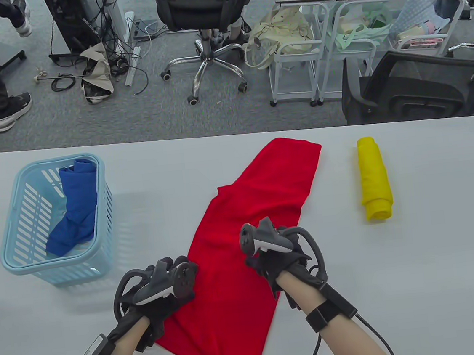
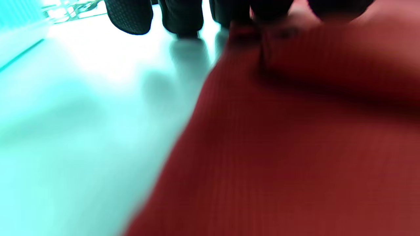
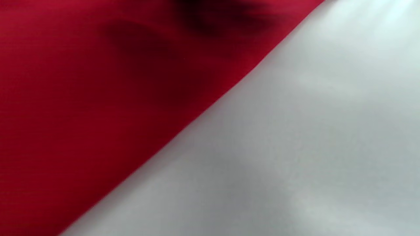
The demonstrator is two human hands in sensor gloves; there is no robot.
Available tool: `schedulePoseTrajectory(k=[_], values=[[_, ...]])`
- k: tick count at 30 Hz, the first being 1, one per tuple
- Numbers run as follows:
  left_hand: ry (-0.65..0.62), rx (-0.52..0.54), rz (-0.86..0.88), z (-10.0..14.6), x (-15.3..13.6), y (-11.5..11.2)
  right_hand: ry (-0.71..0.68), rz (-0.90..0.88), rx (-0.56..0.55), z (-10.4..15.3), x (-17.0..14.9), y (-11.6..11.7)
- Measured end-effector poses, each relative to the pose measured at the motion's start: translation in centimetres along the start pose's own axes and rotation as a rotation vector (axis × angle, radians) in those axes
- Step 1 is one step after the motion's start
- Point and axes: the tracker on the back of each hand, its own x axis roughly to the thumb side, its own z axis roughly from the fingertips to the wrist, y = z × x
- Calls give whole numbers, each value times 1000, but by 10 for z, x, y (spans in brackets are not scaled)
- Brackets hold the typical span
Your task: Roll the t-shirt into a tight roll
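Note:
The red t-shirt [image 1: 244, 210] lies flat on the grey table [image 1: 439, 249], folded into a long strip that runs diagonally from the near edge toward the far right. My left hand [image 1: 178, 268] sits at the strip's left edge. In the blurred left wrist view its gloved fingertips [image 2: 131, 16] point down, some onto the table [image 2: 65, 114] and some onto the red cloth [image 2: 279, 147]. My right hand [image 1: 269, 263] rests on the strip's right half, its fingers hidden under the tracker. The right wrist view holds only red cloth [image 3: 82, 98], its straight edge and bare table [image 3: 295, 147].
A light blue basket [image 1: 12, 252] with a blue garment [image 1: 75, 207] in it stands at the left. A rolled yellow shirt [image 1: 375, 180] lies to the right of the red one. Office chairs and carts stand on the floor beyond the table's far edge.

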Motion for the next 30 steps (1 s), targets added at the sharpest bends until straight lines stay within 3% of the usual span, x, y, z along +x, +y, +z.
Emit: schedulePoseTrajectory(k=[3, 6, 12, 14, 17, 21, 24, 30], values=[[-68, 65, 45, 10, 15, 10, -26, 41, 56, -8, -3, 8], [-16, 74, -29, 8, 13, 5, -110, -20, 89, -8, -18, 8], [-33, -117, 3, -8, 15, -24, -46, 92, 91, -3, -40, -6], [-38, -96, -54, -10, 18, -23, -29, 128, 34, 2, -32, -10], [-32, -81, -32, -11, 19, -20, -109, 108, -44, 11, -6, -14], [-54, -109, -7, -12, 25, -21, -186, 99, -9, 11, 23, -16], [-56, -112, -86, -13, 28, -26, -170, 127, -61, 9, 35, -18], [-58, -106, -44, -14, 27, -23, -96, 187, -143, 3, 39, -12]])
